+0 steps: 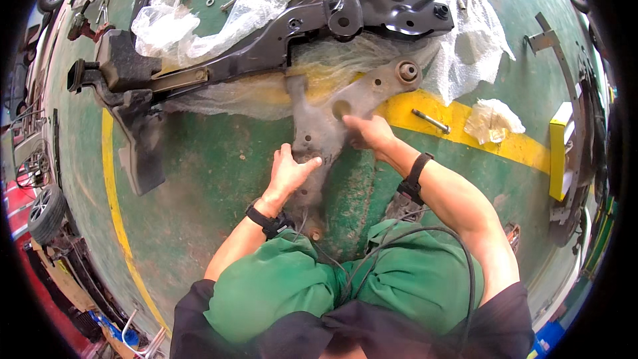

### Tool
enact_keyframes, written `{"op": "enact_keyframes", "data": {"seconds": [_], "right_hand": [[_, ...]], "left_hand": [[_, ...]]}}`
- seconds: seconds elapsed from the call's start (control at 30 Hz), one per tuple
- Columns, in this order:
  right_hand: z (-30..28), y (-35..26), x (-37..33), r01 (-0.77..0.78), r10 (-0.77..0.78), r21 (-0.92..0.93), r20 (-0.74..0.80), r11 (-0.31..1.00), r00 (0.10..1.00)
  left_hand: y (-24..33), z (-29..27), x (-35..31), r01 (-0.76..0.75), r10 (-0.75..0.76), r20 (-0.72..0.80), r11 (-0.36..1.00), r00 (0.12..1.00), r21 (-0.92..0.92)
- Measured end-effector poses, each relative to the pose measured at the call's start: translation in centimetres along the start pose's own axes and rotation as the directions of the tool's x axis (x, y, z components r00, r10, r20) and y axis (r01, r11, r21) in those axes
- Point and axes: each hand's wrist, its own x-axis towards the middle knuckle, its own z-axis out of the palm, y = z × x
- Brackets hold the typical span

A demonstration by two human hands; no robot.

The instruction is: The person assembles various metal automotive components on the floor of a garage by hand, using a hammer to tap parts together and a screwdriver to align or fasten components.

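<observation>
A dusty grey suspension control arm (320,126) lies in front of me, with a round bushing (407,72) at its far right end. My left hand (286,176) grips its left edge, thumb on top and fingers at the side. My right hand (370,133) is closed on the opposite edge, thumb near a large round hole; its other fingers are partly hidden. Just beyond the control arm stretches a black metal subframe (266,43). Between the two lies clear plastic wrap (229,96).
A bolt (430,121) and a crumpled plastic bag (493,121) lie on the yellow floor stripe (525,149) to the right. Bubble wrap (465,53) hangs around the subframe. Black plastic ducting (141,146) stands at left. A yellow and white box (558,153) sits far right. A cable (425,229) crosses my lap.
</observation>
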Motion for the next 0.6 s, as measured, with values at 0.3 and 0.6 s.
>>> {"op": "enact_keyframes", "data": {"seconds": [0.3,0.6], "right_hand": [[-0.5,-0.2,0.0,-0.047,0.048,0.065,-0.008,0.997,0.999],[-1.0,-1.5,0.5,-0.004,0.023,0.244,-0.075,0.970,0.997]], "left_hand": [[0.8,-0.6,-0.8,-0.135,0.131,-0.048,0.987,0.990,-0.091],[4.3,-2.0,-3.0,-0.330,0.314,-0.114,0.926,0.943,-0.183]]}}
